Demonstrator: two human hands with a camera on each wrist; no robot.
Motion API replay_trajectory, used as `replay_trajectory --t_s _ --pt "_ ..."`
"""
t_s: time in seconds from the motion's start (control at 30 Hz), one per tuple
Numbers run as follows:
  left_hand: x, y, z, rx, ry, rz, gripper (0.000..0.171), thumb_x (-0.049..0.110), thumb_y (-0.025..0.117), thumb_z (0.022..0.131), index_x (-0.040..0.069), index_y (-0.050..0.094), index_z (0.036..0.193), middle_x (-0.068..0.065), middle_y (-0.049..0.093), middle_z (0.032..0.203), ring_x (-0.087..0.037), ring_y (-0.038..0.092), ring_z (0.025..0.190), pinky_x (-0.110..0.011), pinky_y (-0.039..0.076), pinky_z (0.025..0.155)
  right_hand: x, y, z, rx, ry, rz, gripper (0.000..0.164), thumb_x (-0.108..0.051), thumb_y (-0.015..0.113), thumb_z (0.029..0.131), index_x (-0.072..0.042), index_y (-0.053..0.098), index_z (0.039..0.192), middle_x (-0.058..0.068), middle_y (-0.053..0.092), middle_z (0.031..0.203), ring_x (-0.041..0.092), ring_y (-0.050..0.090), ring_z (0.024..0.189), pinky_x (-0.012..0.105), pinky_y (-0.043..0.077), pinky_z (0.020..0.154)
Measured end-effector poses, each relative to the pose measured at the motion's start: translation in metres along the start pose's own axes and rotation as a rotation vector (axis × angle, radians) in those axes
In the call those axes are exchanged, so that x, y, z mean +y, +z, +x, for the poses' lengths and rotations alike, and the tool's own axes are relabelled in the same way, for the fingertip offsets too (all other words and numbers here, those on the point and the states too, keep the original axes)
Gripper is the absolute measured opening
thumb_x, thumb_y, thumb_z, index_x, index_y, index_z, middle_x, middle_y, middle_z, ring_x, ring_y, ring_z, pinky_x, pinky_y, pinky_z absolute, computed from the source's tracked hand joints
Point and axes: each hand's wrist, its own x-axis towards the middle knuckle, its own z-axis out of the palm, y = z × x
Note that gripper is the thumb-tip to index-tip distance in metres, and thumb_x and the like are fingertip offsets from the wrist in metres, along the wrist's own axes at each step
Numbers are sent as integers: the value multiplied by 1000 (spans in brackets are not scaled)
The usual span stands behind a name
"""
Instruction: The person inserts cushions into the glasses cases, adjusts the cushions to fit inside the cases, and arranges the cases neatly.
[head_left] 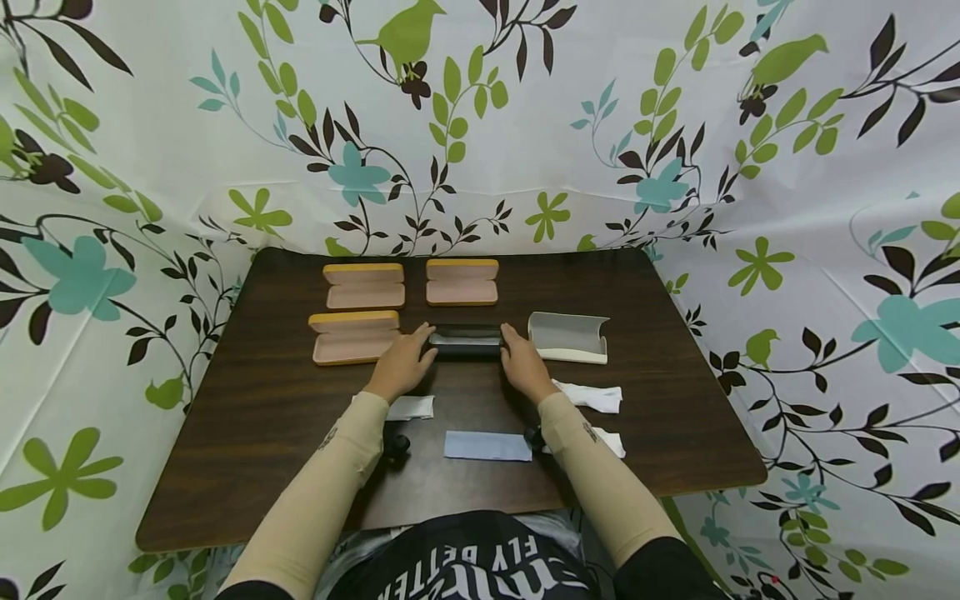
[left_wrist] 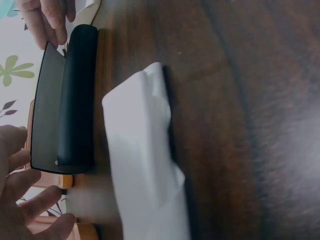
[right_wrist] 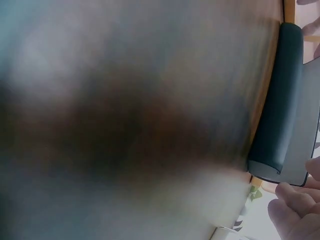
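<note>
A dark eyeglass case point(head_left: 468, 352) lies open at the middle of the table, its lid raised and its grey lining showing. My left hand point(head_left: 401, 362) holds its left end, and my right hand point(head_left: 525, 363) holds the right end. In the right wrist view, the thumb and fingers point(right_wrist: 295, 205) are at the corner of the lid. The left wrist view shows the left fingers point(left_wrist: 37, 202) spread beside the lid's near corner. A white folded cloth point(left_wrist: 137, 145) lies in front of the left hand.
Three yellow-edged cases with pink linings stand open at the left and back, one case point(head_left: 352, 343) close to my left hand. An open white case point(head_left: 570, 340) is at the right. A blue cloth point(head_left: 487, 446) and white cloths point(head_left: 596, 397) lie nearer me.
</note>
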Motion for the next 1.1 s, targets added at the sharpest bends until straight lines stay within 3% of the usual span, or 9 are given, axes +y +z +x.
replay_trajectory --t_s 0.27,0.67,1.1 --pt "-6 4 -5 8 58 21 52 28 53 100 9 40 147 -11 34 154 -36 44 133 -48 20 118 -3 1 -10 -29 -10 -14 52 -3 54 97 6 37 145 21 38 150 28 36 139 42 30 114" --pt "-8 10 -17 -19 48 38 55 30 53 100 12 36 149 -8 29 157 -36 37 137 -54 36 108 -8 3 -18 -46 -9 -83 49 -4 55 97 4 41 143 19 40 149 29 40 136 44 34 112" --pt "-8 8 -20 -93 41 66 55 30 54 100 10 38 148 -9 27 158 -38 37 137 -56 38 105 -13 3 -22 -127 47 -177 48 -11 56 97 -1 45 143 13 38 152 37 48 129 47 38 108"
